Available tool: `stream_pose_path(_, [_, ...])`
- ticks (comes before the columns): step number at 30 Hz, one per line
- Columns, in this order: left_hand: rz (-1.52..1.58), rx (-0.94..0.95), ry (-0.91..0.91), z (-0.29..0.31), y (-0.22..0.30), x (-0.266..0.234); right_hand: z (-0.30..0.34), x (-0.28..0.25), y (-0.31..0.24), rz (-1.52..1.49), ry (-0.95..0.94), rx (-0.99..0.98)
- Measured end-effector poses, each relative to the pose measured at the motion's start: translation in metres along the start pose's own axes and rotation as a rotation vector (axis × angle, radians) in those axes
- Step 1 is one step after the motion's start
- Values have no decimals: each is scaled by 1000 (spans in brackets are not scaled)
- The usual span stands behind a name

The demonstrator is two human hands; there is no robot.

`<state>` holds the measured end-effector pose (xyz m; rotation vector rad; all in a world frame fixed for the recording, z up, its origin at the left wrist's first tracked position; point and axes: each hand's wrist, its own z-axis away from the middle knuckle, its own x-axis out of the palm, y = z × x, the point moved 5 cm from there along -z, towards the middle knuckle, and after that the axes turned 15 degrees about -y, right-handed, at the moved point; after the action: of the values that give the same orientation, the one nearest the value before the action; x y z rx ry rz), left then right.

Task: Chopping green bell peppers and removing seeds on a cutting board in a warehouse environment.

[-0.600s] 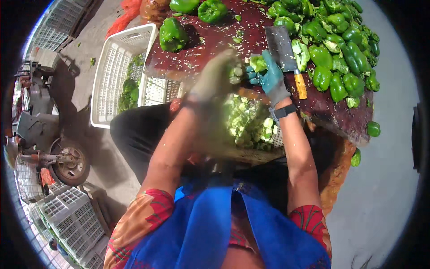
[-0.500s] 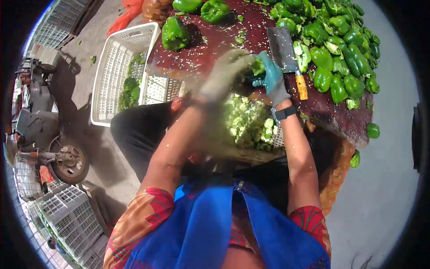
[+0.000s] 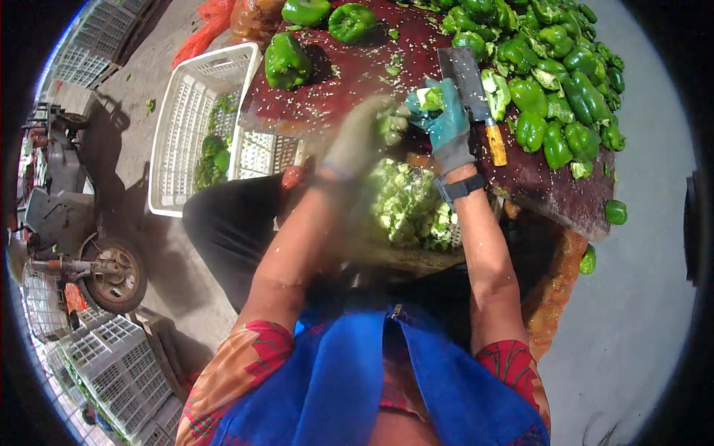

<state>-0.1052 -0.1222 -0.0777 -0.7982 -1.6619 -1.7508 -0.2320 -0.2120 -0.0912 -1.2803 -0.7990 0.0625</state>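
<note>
My left hand (image 3: 360,137), in a pale work glove, has its fingers curled just left of the right hand. Its fingertips look greenish, and what is in them, if anything, I cannot make out. My right hand (image 3: 448,126), in a teal-coated glove, is closed around a piece of green pepper (image 3: 431,99) with a pale inner side showing. Beside the right hand lies a cleaver, its dark blade (image 3: 462,78) flat on the dark red tabletop (image 3: 349,74) and its yellow handle (image 3: 496,144) toward me. Below the hands, a crate holds pale green pepper scraps (image 3: 405,204).
Many green peppers (image 3: 528,97) are heaped at the right of the table; a few whole ones (image 3: 288,61) sit at the left. A white plastic crate (image 3: 165,149) with some green pieces stands on the left. Beyond it are a motorbike (image 3: 115,275) and stacked crates (image 3: 123,372).
My hands have come apart, the left drawing back slightly to the left. The pepper piece that was between them is in the right hand, its pale side now showing.
</note>
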Motion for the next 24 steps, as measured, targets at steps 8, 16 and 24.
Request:
stream_pose_path(8, [-338, -294, -116, -3, -9, 25, 21, 16, -26, 632, 68, -163])
stream_pose_path(16, [-577, 16, -216, 12, -18, 38, 44, -5, -2, 726, 98, -204])
stream_pose_path(24, [-467, -167, -178, 18, 7, 68, 67, 52, -44, 362, 30, -192])
